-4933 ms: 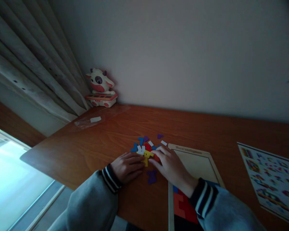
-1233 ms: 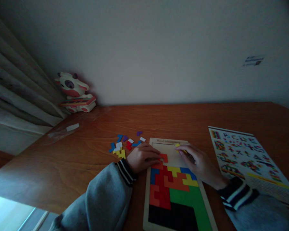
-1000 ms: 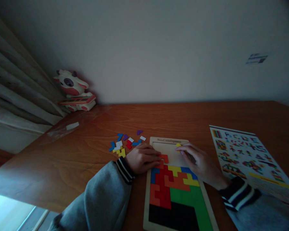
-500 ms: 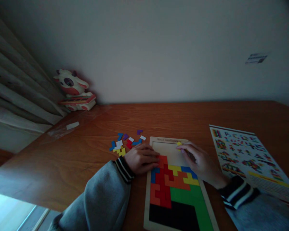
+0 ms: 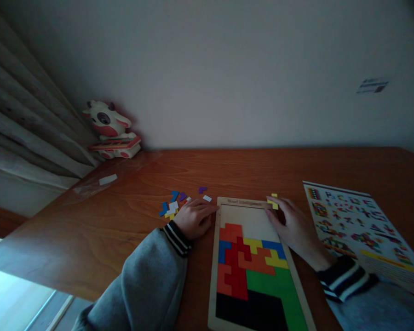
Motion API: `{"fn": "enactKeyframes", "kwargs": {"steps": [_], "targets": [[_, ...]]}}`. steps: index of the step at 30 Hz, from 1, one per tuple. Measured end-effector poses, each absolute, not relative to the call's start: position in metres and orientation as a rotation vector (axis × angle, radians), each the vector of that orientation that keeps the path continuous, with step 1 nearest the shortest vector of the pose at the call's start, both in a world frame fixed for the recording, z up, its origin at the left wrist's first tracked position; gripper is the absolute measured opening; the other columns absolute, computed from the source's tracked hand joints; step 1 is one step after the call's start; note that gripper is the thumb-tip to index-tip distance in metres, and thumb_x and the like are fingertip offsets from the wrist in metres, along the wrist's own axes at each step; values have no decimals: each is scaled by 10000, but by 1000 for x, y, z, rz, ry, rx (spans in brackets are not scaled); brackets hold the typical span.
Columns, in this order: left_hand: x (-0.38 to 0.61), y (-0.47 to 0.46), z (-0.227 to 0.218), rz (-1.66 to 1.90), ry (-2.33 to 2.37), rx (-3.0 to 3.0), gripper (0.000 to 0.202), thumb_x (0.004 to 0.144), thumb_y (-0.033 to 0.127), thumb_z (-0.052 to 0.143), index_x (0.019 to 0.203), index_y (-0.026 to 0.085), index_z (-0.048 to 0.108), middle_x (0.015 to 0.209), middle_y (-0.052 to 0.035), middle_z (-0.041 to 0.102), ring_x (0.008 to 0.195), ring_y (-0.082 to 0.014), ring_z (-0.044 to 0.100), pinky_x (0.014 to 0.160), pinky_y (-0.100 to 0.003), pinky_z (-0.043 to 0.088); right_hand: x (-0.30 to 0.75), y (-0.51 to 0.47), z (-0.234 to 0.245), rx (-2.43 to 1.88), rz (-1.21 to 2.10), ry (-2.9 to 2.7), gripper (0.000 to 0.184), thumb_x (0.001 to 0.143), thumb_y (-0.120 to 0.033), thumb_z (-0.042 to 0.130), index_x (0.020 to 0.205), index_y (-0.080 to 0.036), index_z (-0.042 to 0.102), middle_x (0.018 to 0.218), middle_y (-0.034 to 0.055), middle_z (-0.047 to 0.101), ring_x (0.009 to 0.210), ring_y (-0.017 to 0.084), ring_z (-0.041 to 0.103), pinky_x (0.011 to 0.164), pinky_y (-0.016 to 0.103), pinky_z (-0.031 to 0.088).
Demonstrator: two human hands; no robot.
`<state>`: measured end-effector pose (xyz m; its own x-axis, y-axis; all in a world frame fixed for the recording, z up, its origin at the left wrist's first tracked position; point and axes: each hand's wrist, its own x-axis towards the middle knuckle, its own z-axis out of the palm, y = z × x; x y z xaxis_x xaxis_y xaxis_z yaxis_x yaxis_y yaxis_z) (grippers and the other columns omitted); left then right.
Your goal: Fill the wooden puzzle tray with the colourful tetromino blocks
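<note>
My right hand (image 5: 293,225) pinches a yellow puzzle piece (image 5: 274,202) between thumb and fingers, at the upper right corner of the wooden puzzle tray (image 5: 215,257). My left hand (image 5: 195,219) rests by the tray's upper left edge, fingers loosely bent and apart, the index finger reaching to the frame; I see nothing held in it. Fitted pieces fill the tray's lower part: black (image 5: 248,308), green (image 5: 272,282), red, orange, blue and yellow. Its upper part shows bare pale wood. Part of the loose pile is hidden behind my left hand.
Loose pieces lie left of the tray, among them a white piece (image 5: 173,206), blue piece (image 5: 163,209) and purple piece (image 5: 202,189). A printed sheet (image 5: 352,216) lies at right. A cow toy (image 5: 112,131) with a keyboard stands at the back left, near a curtain (image 5: 24,119).
My right hand has moved the yellow piece from over the tray's bare area out to its upper right corner. My left hand has drawn back from the red pieces to the tray's left edge.
</note>
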<state>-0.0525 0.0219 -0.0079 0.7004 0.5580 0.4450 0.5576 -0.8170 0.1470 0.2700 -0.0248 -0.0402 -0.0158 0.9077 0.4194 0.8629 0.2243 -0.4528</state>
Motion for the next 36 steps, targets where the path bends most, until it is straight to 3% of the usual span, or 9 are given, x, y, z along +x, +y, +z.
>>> {"fn": "enactKeyframes", "kwargs": {"steps": [7,11,16,26,30,33,36], "targets": [[-71,26,-3,689,927,3031,476,786,107,525,1229,206,669,1032,-91,748,990,-258,680,868,-425,533,274,-26,-38,-1637,72,-1878,428,995,-425,415,1301,-167,565,1230,159,632,1095,310,644,931,468,517],[-82,31,0,692,952,3001,422,839,120,513,1224,206,664,1042,-79,752,956,-234,691,870,-411,544,284,-24,-40,-1644,2,-1880,415,992,-432,420,1276,-177,583,1176,145,655,1053,294,660,896,433,535],[-77,31,-3,805,902,2945,274,937,220,539,1168,203,684,1180,-79,723,1074,-225,667,932,-403,548,290,-23,-43,-1639,-22,-1874,407,989,-423,425,1271,-178,588,1182,143,661,1048,293,665,882,425,543],[-68,28,-4,712,668,2912,310,966,304,561,1242,190,644,1238,-102,694,1159,-230,629,988,-423,530,270,-25,-33,-1525,-39,-1882,341,993,-369,450,1233,-192,615,1159,128,688,1057,297,655,934,485,507],[-75,29,1,723,694,2919,296,968,329,567,1219,197,653,1210,-103,707,1128,-232,651,995,-436,517,268,-29,-26,-1393,15,-1842,275,1005,-325,441,1169,-223,637,1110,102,707,1052,265,656,942,455,505],[-85,28,5,711,760,2892,394,919,455,636,1225,207,650,1229,-109,699,1119,-252,659,1018,-471,493,267,-33,-26,-1425,139,-1789,331,998,-368,469,1279,-235,584,1160,102,701,1078,260,663,942,445,519],[-98,24,9,656,776,2843,676,777,632,723,1292,209,613,1269,-126,675,1144,-296,639,1039,-517,466,266,-35,-30,-1475,274,-1730,465,981,-424,509,1407,-239,475,1119,94,721,1017,248,698,889,422,553]]}}
